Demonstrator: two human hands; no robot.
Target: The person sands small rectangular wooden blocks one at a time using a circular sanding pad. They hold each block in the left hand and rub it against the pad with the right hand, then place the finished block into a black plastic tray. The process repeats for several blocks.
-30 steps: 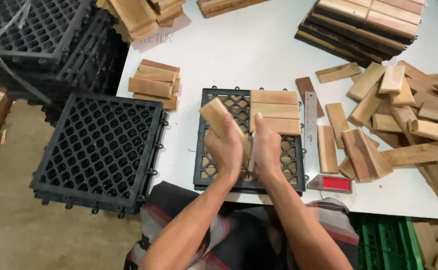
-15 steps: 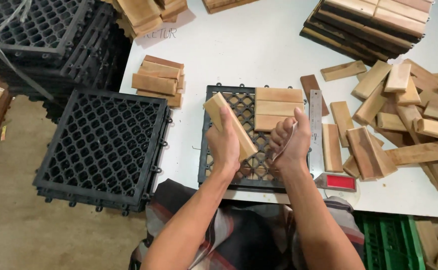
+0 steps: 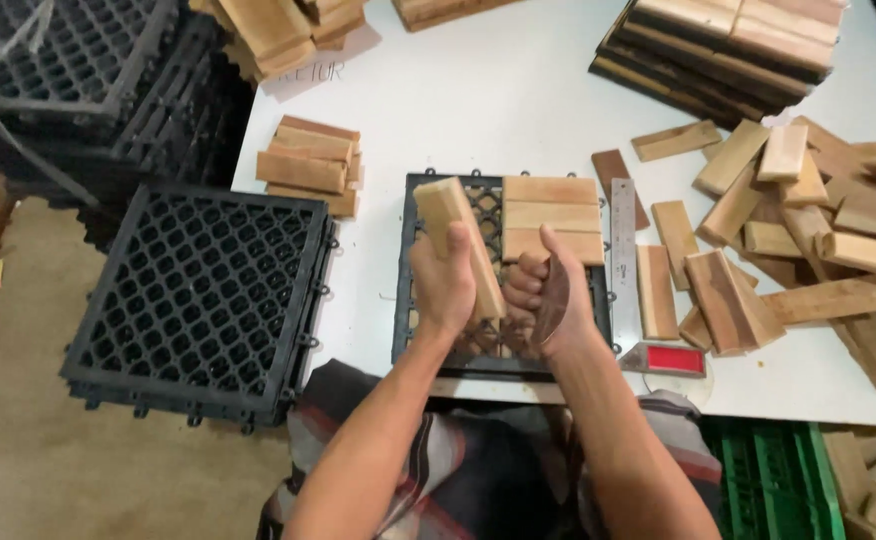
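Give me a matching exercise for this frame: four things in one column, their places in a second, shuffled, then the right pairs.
Things:
1. wooden slat
2. steel ruler
3. black grid tile
4. small slat stack

Places:
A. overhanging the table's left edge
B. flat, just right of the half-filled grid
C. in the left hand
D. on the table, left of the half-filled grid

Pairs: 1-C, 2-B, 3-A, 4-D

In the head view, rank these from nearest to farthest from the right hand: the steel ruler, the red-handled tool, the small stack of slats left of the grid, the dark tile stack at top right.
From the right hand:
1. Steel ruler, just to its right, beside the grid.
2. Red-handled tool, lower right, near the table edge.
3. Small stack of slats, upper left, past the left hand.
4. Dark tile stack, far upper right corner.
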